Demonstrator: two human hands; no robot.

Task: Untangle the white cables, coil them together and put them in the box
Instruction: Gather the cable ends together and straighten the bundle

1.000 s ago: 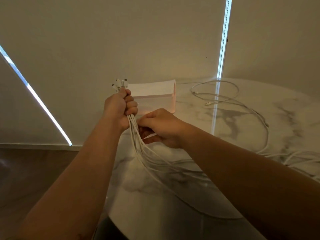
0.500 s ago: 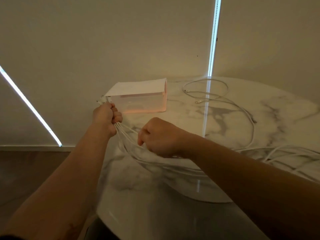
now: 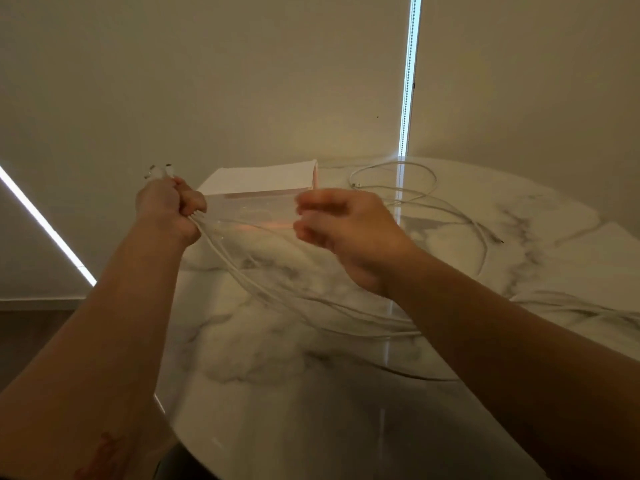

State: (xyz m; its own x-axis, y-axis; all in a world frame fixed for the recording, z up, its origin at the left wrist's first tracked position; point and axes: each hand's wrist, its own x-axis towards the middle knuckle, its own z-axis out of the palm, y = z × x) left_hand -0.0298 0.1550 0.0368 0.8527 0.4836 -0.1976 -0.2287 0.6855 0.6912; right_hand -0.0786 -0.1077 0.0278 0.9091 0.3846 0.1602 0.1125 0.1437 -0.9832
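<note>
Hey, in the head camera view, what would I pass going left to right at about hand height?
Slanted light strip → left hand gripping the white cables → box → right hand → cable loop → loose cable end.

**Tally: two hands, one box, one bundle, one stray**

I count two hands, the left hand and the right hand. One box stands at the far side of one marble table. One bundle of white cables fans out of the left fist. I make out at least four strands, but blur hides the exact number. About three plugs stick out above that fist. One loose cable loops at the far right.
</note>
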